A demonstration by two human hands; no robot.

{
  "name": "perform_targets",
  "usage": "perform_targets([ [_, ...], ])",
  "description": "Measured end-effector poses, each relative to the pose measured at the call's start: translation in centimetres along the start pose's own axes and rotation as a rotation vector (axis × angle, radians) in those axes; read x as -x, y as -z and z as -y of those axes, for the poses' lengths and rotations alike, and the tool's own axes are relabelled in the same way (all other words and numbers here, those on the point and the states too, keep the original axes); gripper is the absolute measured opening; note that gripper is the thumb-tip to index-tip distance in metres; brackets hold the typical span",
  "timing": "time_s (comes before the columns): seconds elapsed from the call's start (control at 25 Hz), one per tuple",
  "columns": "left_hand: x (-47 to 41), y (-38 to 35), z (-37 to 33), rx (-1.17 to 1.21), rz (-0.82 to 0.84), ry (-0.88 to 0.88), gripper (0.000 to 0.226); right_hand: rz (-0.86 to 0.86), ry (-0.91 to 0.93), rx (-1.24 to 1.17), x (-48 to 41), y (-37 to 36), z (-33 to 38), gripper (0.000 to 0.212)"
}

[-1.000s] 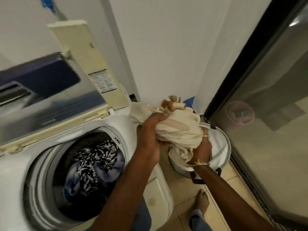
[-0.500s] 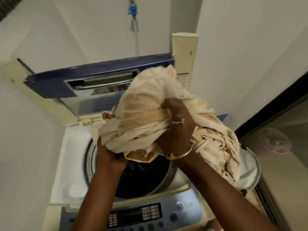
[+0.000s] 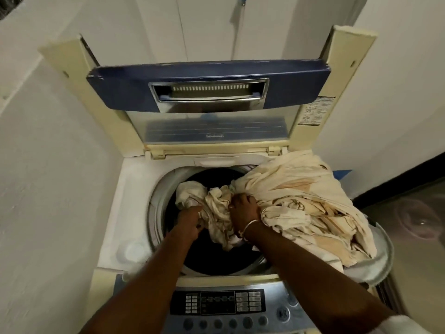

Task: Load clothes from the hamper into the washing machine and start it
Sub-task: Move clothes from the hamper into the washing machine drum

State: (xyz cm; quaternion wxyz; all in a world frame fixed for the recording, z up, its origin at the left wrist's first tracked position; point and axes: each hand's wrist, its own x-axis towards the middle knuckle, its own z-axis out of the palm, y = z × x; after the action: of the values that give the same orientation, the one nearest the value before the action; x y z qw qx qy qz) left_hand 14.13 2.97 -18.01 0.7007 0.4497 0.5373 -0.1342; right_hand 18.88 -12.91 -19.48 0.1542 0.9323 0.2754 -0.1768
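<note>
Hands: our left hand (image 3: pixel 190 219) and right hand (image 3: pixel 243 208) grip the cream cloth (image 3: pixel 301 196).
Progress: cloth half inside the drum (image 3: pixel 207 256); hamper (image 3: pixel 382 256) possibly emptied; start pending.

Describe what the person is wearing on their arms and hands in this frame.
Both forearms are bare, with no sleeves showing up to the frame edge. The right hand has a thin ring on one finger, and its wrist carries a slim gold-coloured bangle. The left hand shows no ring, watch or bracelet. No gloves on either hand.
</note>
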Motion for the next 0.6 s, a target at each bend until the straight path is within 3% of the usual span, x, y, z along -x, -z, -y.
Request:
perform_targets([
  [0.12, -0.2, -0.6, 0.2, -0.239, -0.098, -0.092, 0.043, 0.082, 0.120, -0.095, 1.0, 2.9, -0.5, 0.033],
  [0.2, 0.9, -1.4, 0.3, -0.402, -0.232, -0.382, 0.048, 0.047, 0.187, -0.222, 2.3, 6.1, -1.3, 0.032],
  [0.28, 4.1, -3.2, 0.2, -0.498, -0.235, -0.747, 0.045, -0.101, 0.195, -0.298, 3.9, 9.5, -3.0, 0.034],
  [0.4, 9.0, -6.4, -0.1, -0.631, 0.110, -1.099, 0.053, -0.286, 0.119, -0.236, 7.7, 13.1, -7.6, 0.061],
  [0.52, 11.4, -9.0, -0.9, -0.946, 0.578, -1.149, 0.110, 0.011, -0.045, -0.252, 10.9, 14.1, -14.4, 0.128],
  [0.6, 12.7, -11.0, -0.9, -1.347, 0.611, -1.123, 0.138, 0.231, -0.134, -0.284, 11.7, 13.0, -18.2, 0.152],
])
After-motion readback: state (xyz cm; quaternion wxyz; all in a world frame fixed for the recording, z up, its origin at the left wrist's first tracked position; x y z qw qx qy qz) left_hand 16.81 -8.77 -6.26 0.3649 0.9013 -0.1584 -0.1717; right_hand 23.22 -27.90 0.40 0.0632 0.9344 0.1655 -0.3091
